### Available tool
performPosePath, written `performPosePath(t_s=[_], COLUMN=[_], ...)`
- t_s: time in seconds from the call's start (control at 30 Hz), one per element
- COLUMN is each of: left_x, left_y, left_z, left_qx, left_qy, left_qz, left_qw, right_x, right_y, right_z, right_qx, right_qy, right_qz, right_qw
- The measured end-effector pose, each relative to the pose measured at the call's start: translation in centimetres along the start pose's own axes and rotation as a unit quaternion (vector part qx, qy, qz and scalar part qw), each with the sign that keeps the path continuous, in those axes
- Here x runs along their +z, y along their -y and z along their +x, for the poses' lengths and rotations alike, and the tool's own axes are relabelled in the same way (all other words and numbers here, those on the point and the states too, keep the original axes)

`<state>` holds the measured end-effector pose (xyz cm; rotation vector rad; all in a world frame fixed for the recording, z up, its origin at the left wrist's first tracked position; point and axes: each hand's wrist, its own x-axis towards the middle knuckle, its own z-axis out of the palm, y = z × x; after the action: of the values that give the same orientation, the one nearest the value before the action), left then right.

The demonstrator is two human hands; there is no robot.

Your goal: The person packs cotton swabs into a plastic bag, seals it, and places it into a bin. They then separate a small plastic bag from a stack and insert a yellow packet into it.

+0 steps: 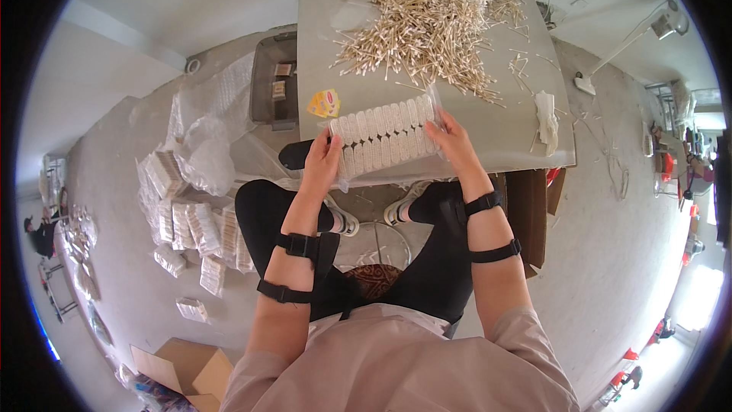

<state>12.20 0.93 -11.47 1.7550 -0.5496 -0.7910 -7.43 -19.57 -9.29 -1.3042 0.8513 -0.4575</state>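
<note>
Between my two hands is a clear plastic pack of cotton swabs (387, 137), its white bundles lined up in two rows. It is tilted slightly, its right end higher, over the near edge of the table (503, 133). My left hand (323, 159) grips the pack's left end, thumb on top. At the other end my right hand (451, 142) closes on the plastic, fingers partly hidden beneath. Just beyond the pack's left corner lies a yellow and red card (324, 103). A large heap of loose cotton swabs (438, 19) covers the far part of the table.
A grey bin (263, 84) with small boxes stands left of the table. Filled plastic packs (198, 229) are piled on the floor at left, near an open carton (183, 370). Crumpled white material (546, 122) lies at the table's right. Cardboard (526, 221) stands beside my right knee.
</note>
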Motion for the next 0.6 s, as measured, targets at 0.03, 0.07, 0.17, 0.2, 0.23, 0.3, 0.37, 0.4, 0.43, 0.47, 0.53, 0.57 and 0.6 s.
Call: performPosePath(t_s=[0.03, 0.07, 0.17, 0.2, 0.23, 0.3, 0.37, 0.4, 0.43, 0.47, 0.53, 0.57, 0.6], left_x=[0.3, 0.6, 0.9, 0.9, 1.3, 2.3, 2.5, 2.6, 2.6, 2.4, 2.6, 2.9, 3.3], left_y=[0.0, -0.1, 0.3, 0.5, 0.2, -0.4, 0.0, 0.2, 1.2, 2.4, 3.3, 2.5, 1.7], left_z=[0.1, 0.1, 0.0, 0.0, -0.1, -0.5, -0.4, -0.2, 0.0, 0.2, 0.5, 0.3, 0.2], left_qx=[-0.001, -0.006, -0.03, -0.05, -0.05, -0.024, -0.007, 0.008, 0.01, 0.018, 0.024, 0.009, -0.007], left_qy=[0.001, 0.005, 0.007, 0.006, 0.007, 0.016, 0.016, 0.016, 0.013, -0.031, -0.068, -0.056, -0.043], left_qz=[-0.001, -0.036, -0.063, -0.055, -0.055, -0.039, -0.029, -0.019, -0.019, 0.01, 0.035, 0.005, -0.024], left_qw=[1.0, 0.999, 0.998, 0.997, 0.997, 0.999, 0.999, 1.0, 1.0, 0.999, 0.997, 0.998, 0.999], right_x=[-0.2, -0.3, -0.3, -0.2, -0.2, -0.6, -1.1, -1.4, -1.3, -0.8, -0.8, -1.3, -2.1], right_y=[0.2, 0.3, 0.4, 0.4, 0.2, 0.0, 0.1, -0.2, -0.7, -0.7, -0.5, -0.5, -0.8], right_z=[0.1, 0.2, 0.7, 0.9, 1.1, 1.4, 1.7, 1.8, 2.1, 2.3, 2.4, 2.1, 2.2], right_qx=[0.014, 0.027, 0.033, 0.033, 0.045, 0.056, 0.076, 0.075, 0.065, 0.055, 0.057, 0.059, 0.06], right_qy=[0.007, 0.014, 0.022, 0.023, 0.026, 0.027, 0.029, 0.027, 0.021, 0.019, -0.006, -0.037, -0.044], right_qz=[-0.004, -0.007, -0.001, -0.001, 0.023, 0.046, -0.003, -0.004, 0.014, 0.033, 0.095, 0.157, 0.155], right_qw=[1.0, 1.0, 0.999, 0.999, 0.998, 0.997, 0.997, 0.997, 0.998, 0.998, 0.994, 0.985, 0.985])
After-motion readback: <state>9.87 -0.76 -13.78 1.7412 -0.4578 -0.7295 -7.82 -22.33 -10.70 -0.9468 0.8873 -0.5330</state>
